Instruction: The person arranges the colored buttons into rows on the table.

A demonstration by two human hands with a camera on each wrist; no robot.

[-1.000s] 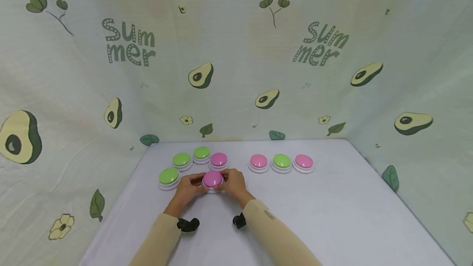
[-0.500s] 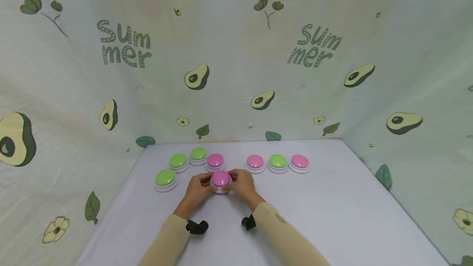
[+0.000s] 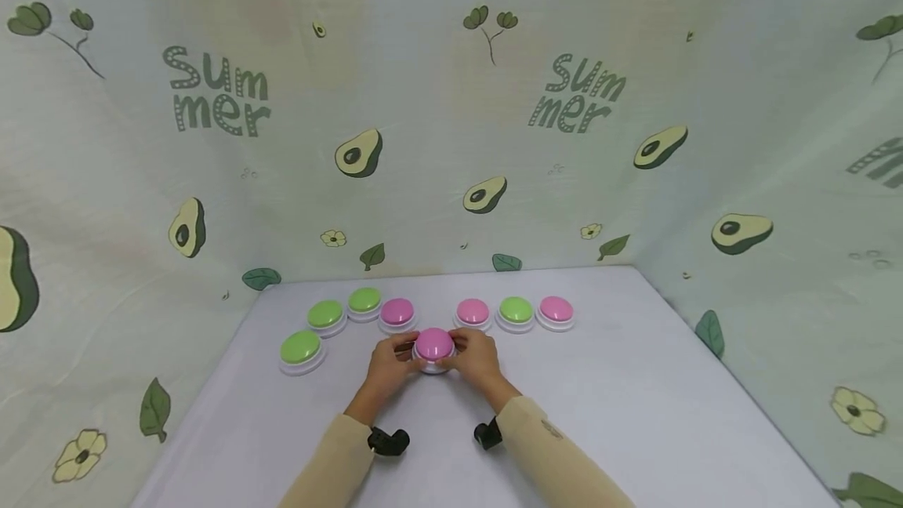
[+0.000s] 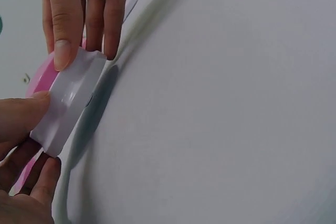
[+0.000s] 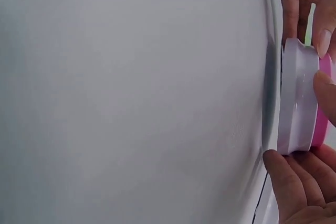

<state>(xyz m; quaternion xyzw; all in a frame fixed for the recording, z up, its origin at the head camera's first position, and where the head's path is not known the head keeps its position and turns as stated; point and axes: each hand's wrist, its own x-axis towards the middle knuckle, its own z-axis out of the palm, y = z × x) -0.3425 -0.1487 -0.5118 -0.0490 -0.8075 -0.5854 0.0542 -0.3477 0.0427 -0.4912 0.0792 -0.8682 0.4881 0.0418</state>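
Observation:
A pink push button on a round white base is between my two hands at the middle of the table. My left hand grips its left side, thumb in front and fingers behind. On the opposite side my right hand holds it the same way. The left wrist view shows the thumbs on the white base near the pink dome, with a dark shadow along its underside. In the right wrist view, fingertips curl under the base, close over the table. The dome faces up.
Behind and left stand green buttons and a magenta button. Back right is a row: a pink button, a green button and another pink button. A printed cloth rises behind the white table.
Both hands have carried the pink button to the right, from in front of the magenta button to between it and the right-hand row. The head view has turned slightly right.

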